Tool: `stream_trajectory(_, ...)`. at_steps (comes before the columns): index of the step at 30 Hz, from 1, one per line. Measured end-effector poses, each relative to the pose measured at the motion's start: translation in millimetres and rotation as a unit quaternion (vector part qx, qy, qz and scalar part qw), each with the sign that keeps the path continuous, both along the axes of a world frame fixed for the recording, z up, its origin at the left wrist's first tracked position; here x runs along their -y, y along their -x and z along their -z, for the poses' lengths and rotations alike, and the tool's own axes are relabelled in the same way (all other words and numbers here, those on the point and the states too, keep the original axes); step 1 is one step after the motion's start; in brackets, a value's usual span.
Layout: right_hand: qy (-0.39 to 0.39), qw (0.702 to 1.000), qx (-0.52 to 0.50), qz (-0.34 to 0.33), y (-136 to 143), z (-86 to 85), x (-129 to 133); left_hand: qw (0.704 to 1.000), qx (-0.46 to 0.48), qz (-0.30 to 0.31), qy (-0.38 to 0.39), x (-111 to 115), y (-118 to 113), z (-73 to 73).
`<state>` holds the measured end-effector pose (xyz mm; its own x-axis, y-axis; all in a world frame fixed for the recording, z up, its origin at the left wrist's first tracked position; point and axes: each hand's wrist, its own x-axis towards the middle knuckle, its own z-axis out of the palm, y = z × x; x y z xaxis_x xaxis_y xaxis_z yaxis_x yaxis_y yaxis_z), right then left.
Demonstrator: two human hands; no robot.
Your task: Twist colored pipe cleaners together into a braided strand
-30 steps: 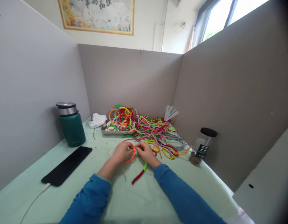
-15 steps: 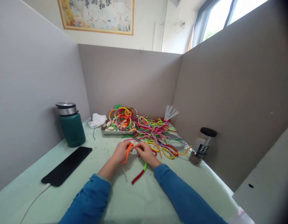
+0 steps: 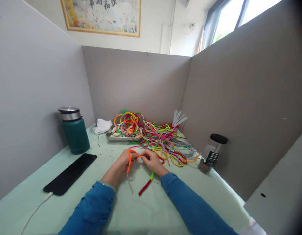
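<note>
Pinched in my left hand (image 3: 128,160) is an orange pipe cleaner (image 3: 129,161), looped over the fingers and hanging down past them. My right hand (image 3: 150,160) is closed close beside it, its fingertips on a short orange end between the two hands. From under the right hand a green and red pipe cleaner (image 3: 145,186) slants down to the tablecloth; whether the fingers grip it is hidden. A thin grey wire (image 3: 129,183) hangs below the left hand. Scissors, partly seen, lie just behind the right hand.
Behind my hands lie a metal tray (image 3: 124,139) with shells and pipe-cleaner loops, and a heap of coloured pipe cleaners (image 3: 163,135). A green bottle (image 3: 75,135), a phone (image 3: 70,174) on a cable and white tissue (image 3: 102,126) are left; a black-lidded jar (image 3: 213,153) stands right.
My left hand has shifted slightly left and turned, so the orange pipe cleaner now bends over its fingers. A short orange end shows between the hands. The right hand has hardly moved.
</note>
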<state>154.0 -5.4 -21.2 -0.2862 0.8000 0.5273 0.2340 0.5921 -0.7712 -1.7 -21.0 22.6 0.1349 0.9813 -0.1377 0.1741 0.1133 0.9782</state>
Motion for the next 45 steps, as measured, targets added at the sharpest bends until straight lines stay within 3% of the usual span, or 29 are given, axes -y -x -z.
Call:
stream_trajectory(5,0.003,1.000,-0.004,-0.004,-0.4,-1.7,1.6,1.000,0.001,-0.005,0.022,4.5,-3.9,-6.1)
stream_trajectory(19,0.002,1.000,-0.003,0.021,-0.7,-1.7,-0.9,1.000,0.009,-0.004,-0.020,0.6,0.3,-4.1)
stream_trajectory(21,-0.001,1.000,-0.003,0.024,-0.4,-0.8,-1.5,0.999,0.007,-0.014,-0.032,-4.4,3.1,-0.1)
stream_trajectory(25,0.002,1.000,-0.007,0.030,0.2,0.1,-2.1,0.991,-0.021,-0.099,-0.085,-11.4,11.3,5.0)
stream_trajectory(27,0.005,0.999,-0.009,0.030,0.3,0.1,-2.2,0.992,0.021,-0.097,-0.080,-11.8,15.0,2.6)
stream_trajectory(31,0.004,0.999,-0.005,0.032,-0.2,1.3,-3.2,0.977,0.189,-0.086,-0.056,-11.8,20.1,-6.8)
stream_trajectory(34,0.003,0.999,-0.003,0.035,-0.8,2.9,-4.3,0.966,0.227,-0.098,-0.077,-11.5,20.8,-11.4)
stream_trajectory(40,0.004,0.999,-0.003,0.033,-1.3,3.0,-4.6,0.983,0.025,-0.005,-0.179,-6.5,11.1,-11.0)
stream_trajectory(45,0.013,0.999,-0.015,0.029,-1.2,1.9,-4.9,0.960,-0.130,0.020,-0.248,-11.3,7.5,-3.1)
